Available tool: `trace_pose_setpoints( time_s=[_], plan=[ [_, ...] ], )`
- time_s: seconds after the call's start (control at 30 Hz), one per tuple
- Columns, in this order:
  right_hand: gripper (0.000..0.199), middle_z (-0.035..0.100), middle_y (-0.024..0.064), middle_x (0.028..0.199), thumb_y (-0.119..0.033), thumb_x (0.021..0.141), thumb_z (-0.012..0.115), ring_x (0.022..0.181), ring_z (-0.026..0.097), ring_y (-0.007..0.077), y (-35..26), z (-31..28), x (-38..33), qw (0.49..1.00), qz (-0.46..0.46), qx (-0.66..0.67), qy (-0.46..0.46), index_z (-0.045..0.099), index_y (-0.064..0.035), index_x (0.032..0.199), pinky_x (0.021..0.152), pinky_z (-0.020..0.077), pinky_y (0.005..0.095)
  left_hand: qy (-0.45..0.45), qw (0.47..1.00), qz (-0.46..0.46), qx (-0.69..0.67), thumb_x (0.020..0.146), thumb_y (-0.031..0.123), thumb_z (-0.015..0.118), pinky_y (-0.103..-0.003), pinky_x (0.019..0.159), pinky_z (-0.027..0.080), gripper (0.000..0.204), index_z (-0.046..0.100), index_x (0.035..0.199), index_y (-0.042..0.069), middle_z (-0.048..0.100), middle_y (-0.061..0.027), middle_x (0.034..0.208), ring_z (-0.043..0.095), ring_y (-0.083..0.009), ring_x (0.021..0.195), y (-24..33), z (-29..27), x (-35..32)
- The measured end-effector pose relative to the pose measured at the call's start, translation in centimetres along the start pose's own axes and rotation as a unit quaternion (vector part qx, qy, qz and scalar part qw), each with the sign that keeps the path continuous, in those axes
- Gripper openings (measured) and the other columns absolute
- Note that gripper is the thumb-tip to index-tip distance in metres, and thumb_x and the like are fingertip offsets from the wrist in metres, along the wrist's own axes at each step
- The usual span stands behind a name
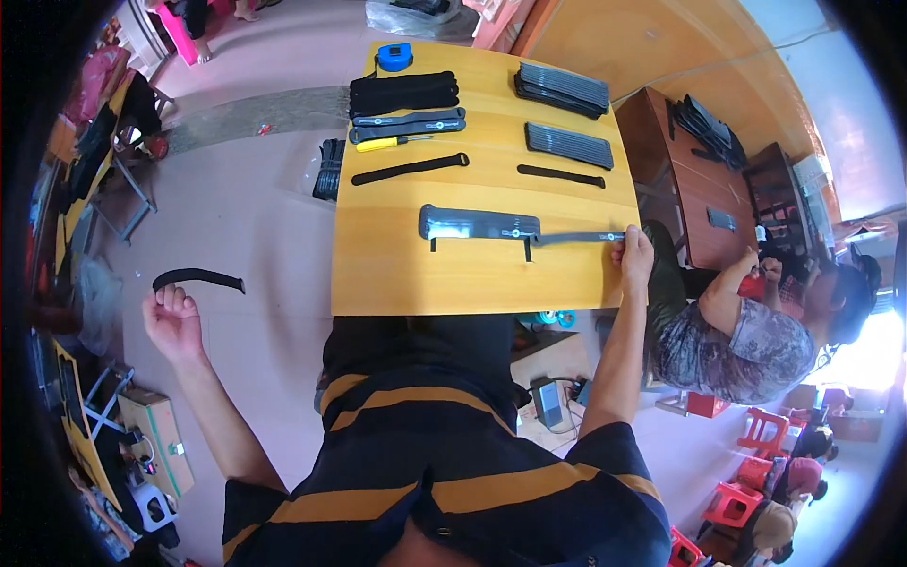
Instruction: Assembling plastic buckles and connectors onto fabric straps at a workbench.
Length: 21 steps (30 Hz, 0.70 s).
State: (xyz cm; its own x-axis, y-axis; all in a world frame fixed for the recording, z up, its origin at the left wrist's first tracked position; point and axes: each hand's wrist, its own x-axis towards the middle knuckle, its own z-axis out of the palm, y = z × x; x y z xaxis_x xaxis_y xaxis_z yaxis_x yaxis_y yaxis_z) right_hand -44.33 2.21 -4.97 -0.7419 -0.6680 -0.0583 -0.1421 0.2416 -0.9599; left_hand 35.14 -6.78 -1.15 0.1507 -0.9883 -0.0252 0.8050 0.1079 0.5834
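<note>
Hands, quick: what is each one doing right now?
Left hand: closed, holding up a black strap off to the side.
Right hand: closed on the end of the grey strap on the table.

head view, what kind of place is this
Probably a small assembly workshop. A yellow table bears stacks of grey pads and black straps, with a screwdriver. The left hand holds a strap, and another person works nearby.

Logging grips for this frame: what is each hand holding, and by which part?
The left hand holds a black strap by one end. The right hand pinches the right end of a grey strap lying on the table.
</note>
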Motion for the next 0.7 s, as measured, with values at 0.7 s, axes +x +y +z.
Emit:
trace_pose_setpoints(
  time_s=[0.7],
  plan=[
    [0.02, 0.071, 0.0143, 0.099, -0.015, 0.083, 0.08, 0.097, 0.068, 0.0324, -7.0, 6.4, -5.5, 0.886, -0.323, -0.252, -0.217, 0.076, -0.003, 0.099, 0.086, 0.0552, 0.04, -0.031, 0.996, -0.079, 0.001, 0.101, 0.017, 0.053, -0.033, 0.064, 0.046, 0.022, 0.048, 0.081, 0.007, 0.04, -0.0017, 0.072, 0.041, -0.0161, 0.065, -3.7, 1.9, 0.9]
  ],
)
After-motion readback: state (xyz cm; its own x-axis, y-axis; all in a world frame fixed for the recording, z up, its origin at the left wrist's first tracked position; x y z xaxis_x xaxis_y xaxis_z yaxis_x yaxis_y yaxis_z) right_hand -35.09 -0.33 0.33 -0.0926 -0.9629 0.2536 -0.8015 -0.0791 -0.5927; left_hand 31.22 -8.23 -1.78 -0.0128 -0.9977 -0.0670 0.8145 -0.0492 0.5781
